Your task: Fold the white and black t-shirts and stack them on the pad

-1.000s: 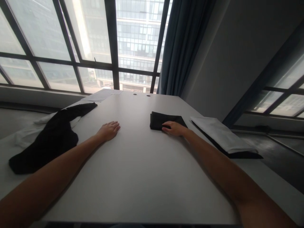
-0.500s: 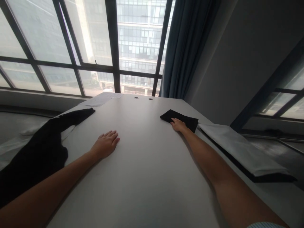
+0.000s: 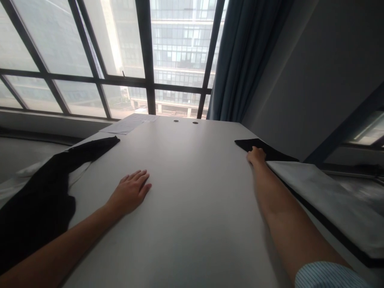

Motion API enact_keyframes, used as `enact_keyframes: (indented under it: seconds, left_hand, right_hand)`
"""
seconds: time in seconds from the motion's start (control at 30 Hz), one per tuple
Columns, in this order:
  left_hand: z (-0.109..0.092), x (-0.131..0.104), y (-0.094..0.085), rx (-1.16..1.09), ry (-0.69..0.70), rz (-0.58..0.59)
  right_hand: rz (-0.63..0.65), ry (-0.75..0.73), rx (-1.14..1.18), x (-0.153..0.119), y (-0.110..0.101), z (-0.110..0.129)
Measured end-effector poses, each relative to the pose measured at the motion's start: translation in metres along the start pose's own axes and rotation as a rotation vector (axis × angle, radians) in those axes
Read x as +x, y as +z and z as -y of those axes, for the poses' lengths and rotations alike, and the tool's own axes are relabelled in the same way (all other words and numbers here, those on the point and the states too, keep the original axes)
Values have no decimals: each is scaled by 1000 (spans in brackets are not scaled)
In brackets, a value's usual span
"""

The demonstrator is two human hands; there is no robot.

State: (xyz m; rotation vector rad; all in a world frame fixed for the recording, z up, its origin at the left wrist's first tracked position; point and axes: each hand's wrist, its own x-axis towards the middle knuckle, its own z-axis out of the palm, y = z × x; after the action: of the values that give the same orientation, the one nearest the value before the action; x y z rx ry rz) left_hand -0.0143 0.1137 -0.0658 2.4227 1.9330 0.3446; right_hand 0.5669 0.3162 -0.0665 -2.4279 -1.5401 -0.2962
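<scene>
Daylight is coming through dark-framed windows (image 3: pixel 120 44) beyond the white tabletop (image 3: pixel 192 208), with a blue curtain (image 3: pixel 243 60) hanging beside them. My hands are staying well apart: my left hand (image 3: pixel 130 192) is lying palm down on the bare surface, fingers lightly spread, while my right hand (image 3: pixel 256 155) is resting on the near edge of a folded black cloth (image 3: pixel 277 155), fingers bent; I cannot tell whether they are gripping it. That cloth is lying by the far right edge, its end meeting a folded pale fabric (image 3: pixel 327 200). To my left, a crumpled black garment (image 3: pixel 39 200) is sprawling, and paper sheets (image 3: pixel 124 126) are lying farther off
</scene>
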Motion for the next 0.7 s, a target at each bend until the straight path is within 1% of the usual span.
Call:
enact_keyframes:
  seconds: [0.07,0.1,0.2,0.27,0.37,0.43,0.47,0.53,0.57,0.63,0.67,0.7]
  left_hand:
    - [0,1,0,13,7,-3]
    - [0,1,-1,19,11,-3]
    - [1,3,-1,38,24,4]
    - [0,3,-2,51,34,7]
    - [-5,3,-6,59,55,8]
    - [-8,1,-13,85,45,22]
    - [-8,0,-18,112,18,25]
    - [1,-2,-33,182,-101,3]
    - [11,-3,-41,218,-188,-27]
    - [40,-6,-59,260,-396,-97]
    - [60,-8,-67,266,-507,-123]
    - [80,-10,-74,248,-623,-123]
  right_hand:
    - [6,29,2,-13,-4,12]
    - [14,6,3,-23,-7,21]
    - [111,-199,4,-56,-17,48]
    - [192,-292,14,-81,-22,61]
    - [253,-346,32,-120,-29,66]
    - [277,-368,35,-145,-33,59]
    - [289,-377,33,-157,-35,54]
    - [310,-394,26,-180,-40,42]
    - [316,-403,23,-190,-43,36]
    - [315,-417,19,-206,-48,26]
    - [311,-419,18,-213,-51,23]
    - [308,-418,18,-219,-54,21]
